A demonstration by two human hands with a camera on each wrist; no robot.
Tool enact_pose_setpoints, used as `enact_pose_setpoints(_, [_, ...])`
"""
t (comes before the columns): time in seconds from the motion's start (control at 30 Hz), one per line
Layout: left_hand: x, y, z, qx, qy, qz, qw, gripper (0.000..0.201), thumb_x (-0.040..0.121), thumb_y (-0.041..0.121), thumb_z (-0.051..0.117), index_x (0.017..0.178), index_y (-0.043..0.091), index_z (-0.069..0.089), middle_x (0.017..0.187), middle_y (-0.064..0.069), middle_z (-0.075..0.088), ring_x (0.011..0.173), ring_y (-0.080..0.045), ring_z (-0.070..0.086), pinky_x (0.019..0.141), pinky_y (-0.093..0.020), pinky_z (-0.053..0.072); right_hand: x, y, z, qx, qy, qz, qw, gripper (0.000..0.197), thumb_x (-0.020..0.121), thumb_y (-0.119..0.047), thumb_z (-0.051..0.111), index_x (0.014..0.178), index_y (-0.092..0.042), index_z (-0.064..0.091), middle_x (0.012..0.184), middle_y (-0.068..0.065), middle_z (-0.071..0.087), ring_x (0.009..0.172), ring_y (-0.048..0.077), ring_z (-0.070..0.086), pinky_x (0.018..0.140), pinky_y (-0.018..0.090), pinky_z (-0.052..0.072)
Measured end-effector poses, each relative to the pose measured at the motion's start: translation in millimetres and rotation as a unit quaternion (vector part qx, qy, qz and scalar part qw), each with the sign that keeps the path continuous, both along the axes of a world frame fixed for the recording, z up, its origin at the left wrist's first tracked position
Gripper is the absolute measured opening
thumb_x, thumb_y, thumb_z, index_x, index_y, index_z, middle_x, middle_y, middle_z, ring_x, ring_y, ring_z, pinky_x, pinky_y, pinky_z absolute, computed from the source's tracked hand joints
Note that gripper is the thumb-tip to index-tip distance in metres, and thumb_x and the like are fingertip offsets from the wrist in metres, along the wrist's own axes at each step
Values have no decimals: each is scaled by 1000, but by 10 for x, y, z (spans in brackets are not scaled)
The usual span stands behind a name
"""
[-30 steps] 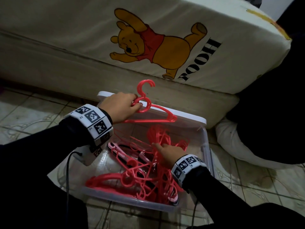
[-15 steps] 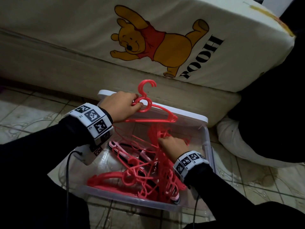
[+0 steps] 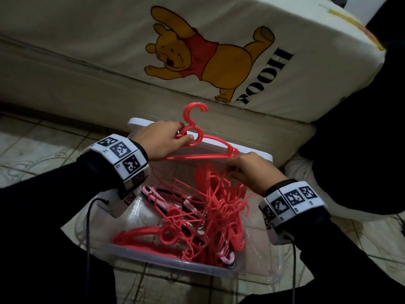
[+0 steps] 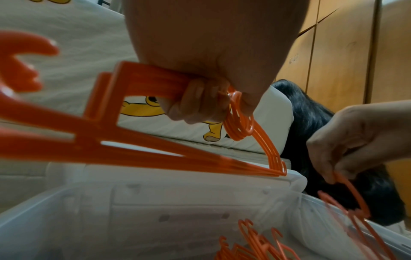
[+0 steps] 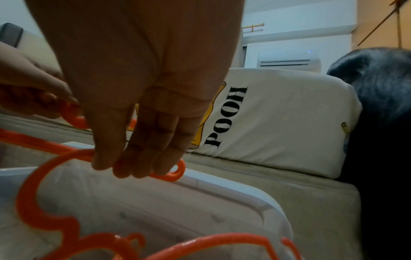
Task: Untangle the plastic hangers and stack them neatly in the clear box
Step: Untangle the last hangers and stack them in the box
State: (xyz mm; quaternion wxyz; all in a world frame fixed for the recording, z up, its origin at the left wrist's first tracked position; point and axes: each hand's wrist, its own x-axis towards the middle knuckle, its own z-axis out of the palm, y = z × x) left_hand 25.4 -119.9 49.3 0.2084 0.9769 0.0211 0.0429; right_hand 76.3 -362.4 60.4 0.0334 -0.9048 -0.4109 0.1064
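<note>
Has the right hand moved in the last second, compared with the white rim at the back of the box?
Yes. The right hand has risen from the tangled hangers toward the box's back rim.

Ahead of you a white mattress point(image 3: 109, 40) rests on a beige base point(image 3: 87, 102), its side printed with a yellow bear point(image 3: 203, 60) in a red shirt and black letters "POOH" point(image 3: 266, 77). Beside it to your right lies a black cloth point(image 3: 361, 139) over something white point(image 3: 300, 176). The floor point(image 3: 32, 150) is pale patterned tile. Your wrist views show wooden panels point(image 4: 344, 52) and a wall air conditioner point(image 5: 286, 59).
</note>
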Motion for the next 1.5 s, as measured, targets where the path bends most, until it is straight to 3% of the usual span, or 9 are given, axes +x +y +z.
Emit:
enact_pose_setpoints(0.13, [-2, -18, 9, -1, -3, -4, 1000, 36, 93, 49, 47, 95, 15, 59, 86, -7, 63, 82, -28, 58, 64, -33, 39, -10, -4, 21, 40, -2, 22, 999, 15, 86, -11, 57, 97, -12, 66, 99, 8, 63, 96, 27, 58, 82, 35, 44])
enact_pose_setpoints(0.47, [-15, -34, 28, -24, -3, -12, 1000, 36, 92, 50, 47, 93, 15, 58, 84, -7, 63, 80, -27, 57, 71, -38, 47, 44, -16, 233, 289, -16, -44, 956, 8, 84, -9, 67, 91, -11, 72, 78, 0, 59, 69, 14, 56, 67, 19, 41])
enact_pose_setpoints(0.77, [-75, -151, 64, -109, 26, -43, 993, 46, 91, 59, 32, 83, 21, 56, 79, -3, 61, 80, -23, 58, 72, -35, 42, 17, 74, 255, 441, 87, -135, 883, 7, 87, -5, 64, 90, -11, 66, 67, 4, 63, 55, 16, 66, 55, 31, 58])
enact_pose_setpoints(0.9, [-79, -215, 42, -141, 69, -62, 986, 67, 83, 69, 32, 116, 17, 58, 106, -3, 65, 98, -18, 58, 91, -37, 45, -42, 153, 190, 476, 126, -150, 858, 6, 86, -4, 65, 87, -10, 67, 70, 6, 64, 59, 23, 67, 60, 46, 58])
enact_pose_setpoints(1.0, [-93, -249, 32, -161, 85, -81, 980, 71, 73, 74, 40, 118, 22, 55, 105, 5, 64, 92, -7, 58, 83, -25, 46, -86, 207, 153, 492, 130, -147, 848, 11, 85, -7, 66, 82, -18, 66, 69, -5, 65, 59, 16, 66, 61, 44, 59])
enact_pose_setpoints(1.2, [-80, -226, -12, -102, 82, -127, 983, 38, 92, 43, 52, 114, 13, 56, 99, -4, 65, 90, -21, 60, 81, -38, 47, -112, 262, 116, 520, 159, -141, 828, 17, 85, -7, 67, 84, -23, 60, 81, 1, 65, 69, 21, 68, 60, 37, 58])
enact_pose_setpoints(1.27, [-63, -194, -21, -70, 74, -117, 988, 34, 94, 40, 48, 112, 12, 55, 101, -5, 65, 92, -23, 59, 82, -40, 46, -88, 250, 86, 510, 147, -146, 835, 19, 84, -9, 68, 81, -24, 57, 79, 0, 63, 69, 22, 67, 57, 32, 57])
enact_pose_setpoints(1.4, [-41, -116, 2, -32, 30, -65, 997, 29, 94, 44, 46, 91, 17, 54, 84, -3, 59, 80, -23, 55, 70, -34, 43, -46, 192, -54, 418, 82, -111, 898, 18, 82, -10, 69, 73, -22, 58, 68, -10, 60, 57, 1, 55, 56, 14, 43])
enact_pose_setpoints(1.5, [-28, -77, 34, -36, -8, -45, 998, 27, 94, 43, 49, 84, 18, 55, 80, -3, 60, 77, -24, 55, 65, -33, 38, -79, 191, -238, 251, 79, -43, 964, 5, 82, -9, 66, 80, -14, 66, 75, -2, 67, 67, 8, 60, 66, 21, 46])
